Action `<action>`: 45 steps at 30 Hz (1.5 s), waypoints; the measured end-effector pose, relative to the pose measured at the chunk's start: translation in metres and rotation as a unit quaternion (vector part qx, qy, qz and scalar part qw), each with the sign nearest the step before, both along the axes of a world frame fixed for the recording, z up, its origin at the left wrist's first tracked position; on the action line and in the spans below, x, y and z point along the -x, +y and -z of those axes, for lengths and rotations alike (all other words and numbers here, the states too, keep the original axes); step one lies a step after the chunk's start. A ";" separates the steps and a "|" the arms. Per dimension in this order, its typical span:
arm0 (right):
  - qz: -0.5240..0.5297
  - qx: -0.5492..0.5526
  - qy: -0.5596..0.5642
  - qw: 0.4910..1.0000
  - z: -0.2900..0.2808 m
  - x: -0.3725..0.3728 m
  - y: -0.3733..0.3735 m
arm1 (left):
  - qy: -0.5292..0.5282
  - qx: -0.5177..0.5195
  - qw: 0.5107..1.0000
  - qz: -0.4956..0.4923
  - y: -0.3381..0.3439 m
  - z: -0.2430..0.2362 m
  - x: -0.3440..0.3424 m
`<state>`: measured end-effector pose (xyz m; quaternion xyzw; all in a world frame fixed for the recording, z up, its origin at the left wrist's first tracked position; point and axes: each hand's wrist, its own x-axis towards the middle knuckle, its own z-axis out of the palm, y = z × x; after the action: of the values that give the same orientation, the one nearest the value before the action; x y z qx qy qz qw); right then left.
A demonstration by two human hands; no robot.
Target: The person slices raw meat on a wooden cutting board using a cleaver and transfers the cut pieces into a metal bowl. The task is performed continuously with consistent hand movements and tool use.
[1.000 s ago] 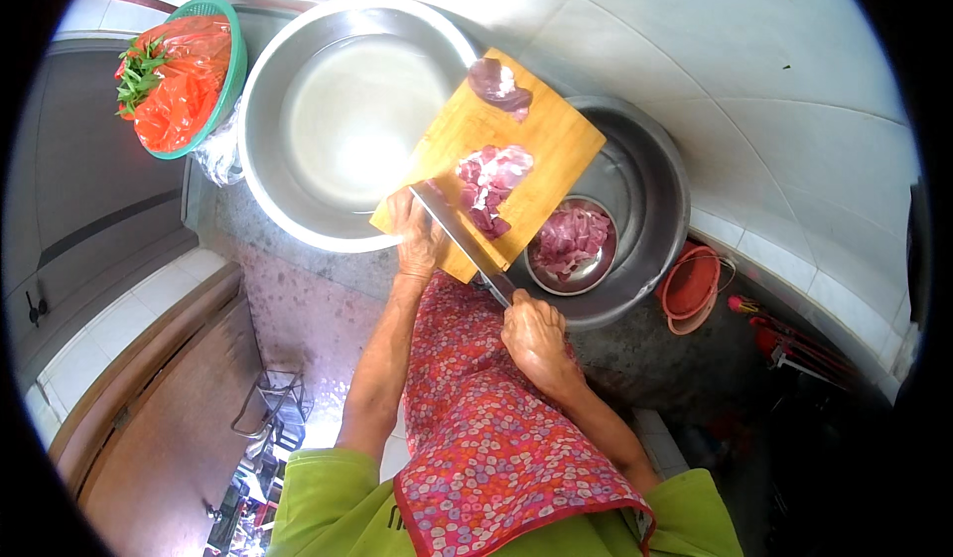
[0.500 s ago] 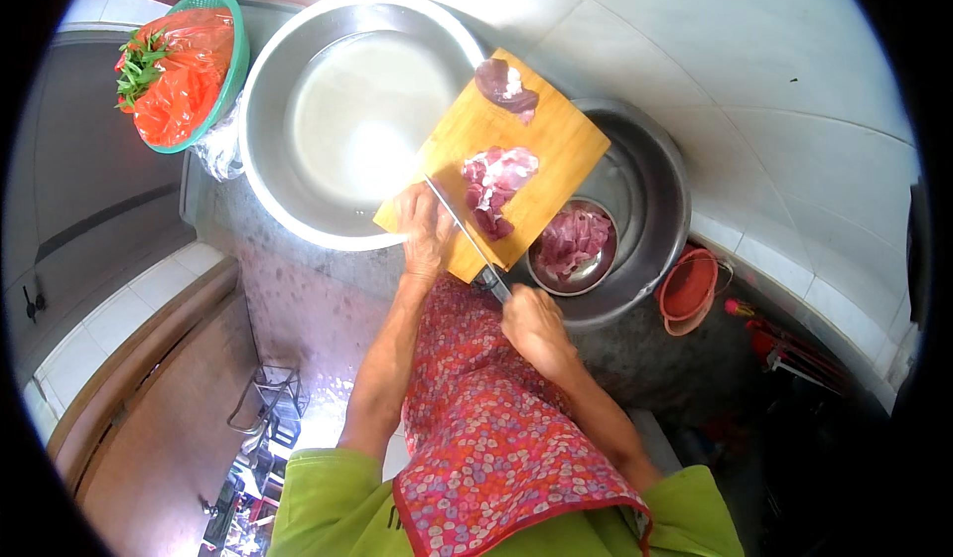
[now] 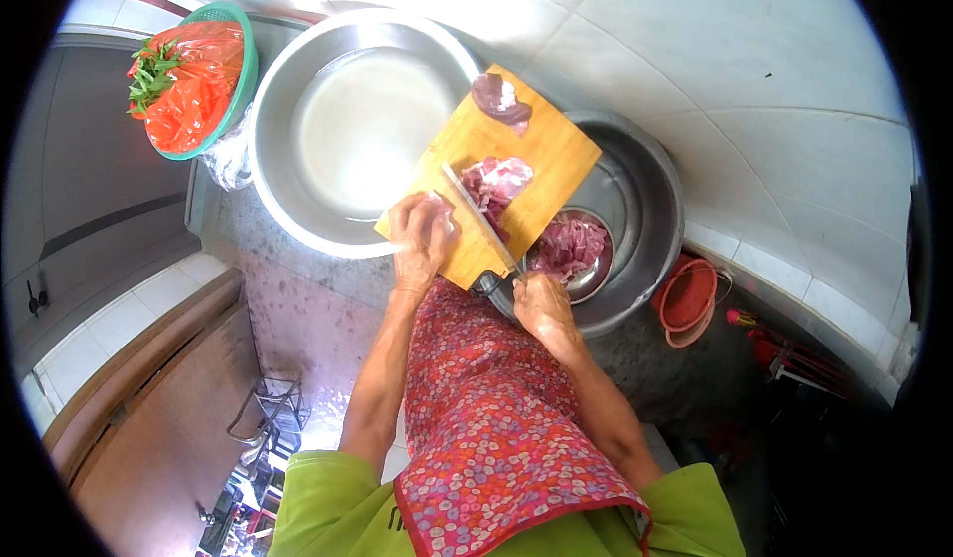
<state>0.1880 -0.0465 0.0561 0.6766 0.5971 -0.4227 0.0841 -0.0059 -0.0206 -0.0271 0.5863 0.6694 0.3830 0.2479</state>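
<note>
My right hand (image 3: 544, 307) is closed around the handle of a kitchen knife (image 3: 478, 214). The blade slants across a wooden cutting board (image 3: 556, 160), its side against a pile of cut raw meat (image 3: 504, 178). Left of the blade, my left hand (image 3: 419, 239) rests on the board with curled fingers on a small pale-pink meat piece (image 3: 439, 209), partly hidden by them. A darker meat chunk (image 3: 496, 100) lies at the board's far end. Beneath the board's right side, a metal bowl (image 3: 602, 277) of sliced meat (image 3: 571, 247) sits in a grey basin (image 3: 667, 209).
The board bridges the grey basin and a large metal basin (image 3: 266, 150) of cloudy water. Far left stands a green basket (image 3: 248, 70) with an orange-red plastic bag (image 3: 204, 90) and green leaves (image 3: 151, 75). A red bucket (image 3: 687, 294) is at the right, beside the tiled wall (image 3: 794, 150).
The knife has moved right across the board toward the meat pile, and its blade shows broader. A small meat piece now shows at my left fingertips. The whole view has shifted slightly.
</note>
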 end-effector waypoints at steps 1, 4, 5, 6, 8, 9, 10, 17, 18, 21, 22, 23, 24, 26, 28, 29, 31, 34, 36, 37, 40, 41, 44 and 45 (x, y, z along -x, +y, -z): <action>0.004 -0.010 0.008 1.000 -0.003 0.000 0.004 | 0.025 0.004 0.999 0.020 -0.002 0.000 0.001; -0.023 -0.037 0.023 0.999 -0.014 0.002 0.005 | 0.052 -0.005 0.998 0.025 -0.001 0.002 0.002; -0.046 -0.026 0.016 0.998 -0.021 0.001 0.008 | 0.067 -0.004 0.997 0.035 0.002 0.001 0.002; -0.070 -0.015 0.009 0.997 -0.025 0.001 0.009 | 0.074 0.000 0.996 0.039 0.002 0.001 0.002; -0.079 -0.014 -0.002 0.997 -0.024 -0.001 0.004 | 0.091 0.008 0.995 0.047 0.002 0.001 0.005; -0.084 -0.014 -0.007 0.996 -0.022 -0.001 0.002 | 0.080 0.005 0.995 0.055 0.003 0.001 0.006; -0.077 -0.020 -0.004 0.997 -0.020 0.000 0.000 | 0.079 0.003 0.996 0.051 0.003 0.001 0.006; -0.077 -0.004 0.013 0.997 -0.011 0.034 0.016 | 0.059 0.019 0.997 0.038 0.003 0.000 0.007; -0.069 -0.039 0.012 0.997 -0.011 0.038 0.017 | 0.067 0.026 0.997 0.043 0.003 0.002 0.008; -0.056 0.016 -0.007 0.998 -0.025 0.033 0.010 | 0.064 0.026 0.997 0.026 0.000 0.007 0.010; -0.055 0.060 -0.021 0.996 -0.030 0.029 0.008 | 0.057 0.025 0.998 0.028 0.001 0.009 0.010; -0.058 0.067 -0.028 0.996 -0.029 0.025 0.003 | 0.049 0.028 0.998 0.034 0.002 0.003 0.009; -0.066 0.074 -0.019 0.995 -0.026 0.024 0.003 | 0.042 0.030 0.998 0.039 0.002 -0.001 0.008; -0.079 0.088 -0.002 0.993 -0.019 0.029 0.016 | 0.048 0.037 0.998 0.026 0.001 -0.001 0.005; -0.070 -0.021 0.016 0.997 0.008 0.054 0.028 | 0.049 0.025 0.998 0.025 0.004 -0.002 0.000; -0.069 -0.051 0.022 0.996 0.009 0.071 0.042 | 0.052 0.013 0.998 0.023 0.003 0.001 0.001; -0.059 -0.081 0.035 0.994 0.014 0.076 0.040 | 0.035 0.041 0.998 0.027 -0.001 0.003 0.005; -0.065 -0.076 -0.002 0.995 0.020 0.043 0.007 | 0.029 0.074 0.997 0.026 0.001 0.000 0.008; -0.061 0.042 -0.043 0.996 0.001 0.018 0.004 | 0.018 0.056 0.998 0.002 0.001 0.000 0.008; -0.047 0.052 -0.036 0.997 -0.002 0.005 0.010 | 0.012 0.031 0.999 -0.017 0.001 0.001 0.007; -0.012 0.024 -0.005 1.000 -0.010 -0.002 0.019 | 0.029 -0.010 0.999 -0.019 0.001 -0.001 0.002; -0.005 0.006 0.009 1.000 -0.013 -0.001 0.021 | 0.049 -0.013 0.999 -0.001 -0.001 -0.001 0.005; -0.053 -0.005 0.014 0.999 -0.020 -0.003 0.023 | 0.079 -0.008 0.996 0.032 -0.001 -0.001 0.008; -0.069 -0.016 0.006 0.997 -0.019 -0.004 0.019 | 0.084 -0.005 0.996 0.040 0.000 -0.002 0.008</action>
<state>0.1920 -0.0278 0.0748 0.6323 0.6495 -0.4105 0.0992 -0.0140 -0.0207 -0.0247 0.6436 0.6621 0.3258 0.2030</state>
